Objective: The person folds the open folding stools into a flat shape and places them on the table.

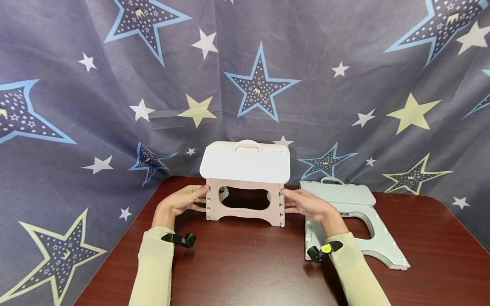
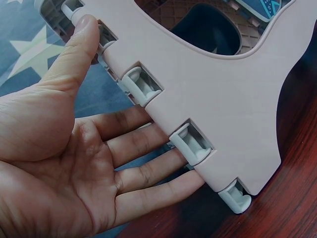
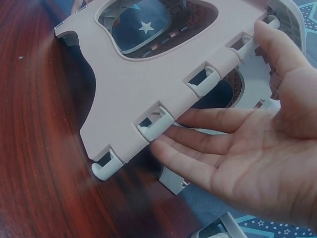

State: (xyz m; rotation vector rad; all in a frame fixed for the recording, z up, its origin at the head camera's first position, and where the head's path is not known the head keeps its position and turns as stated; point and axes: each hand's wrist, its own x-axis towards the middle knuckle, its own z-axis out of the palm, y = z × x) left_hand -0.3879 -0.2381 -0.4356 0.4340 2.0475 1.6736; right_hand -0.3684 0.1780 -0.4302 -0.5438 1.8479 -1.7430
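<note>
Stools are what I see from the head view, two of them: the pink stool (image 1: 245, 166) opened out, upright at the far side of the table (image 1: 237, 267), and the pale green stool (image 1: 338, 194) lying folded flat to its right. I'd judge the opening of the pink one essentially done, its seat spread level over the legs; only the green one looks left as it was made to pack away. The left hand (image 1: 186, 199) and right hand (image 1: 307, 204) flank the pink stool, one at each side.

From the left wrist, the thumb lies on the upper edge and the fingers reach behind the side, a loose, wide-spread pinch beside the white hinges (image 2: 192, 148).

From the right wrist, the grip mirrors that: thumb high, fingers lightly behind the edge. Whether the legs are firmly locked, I cannot tell.
</note>
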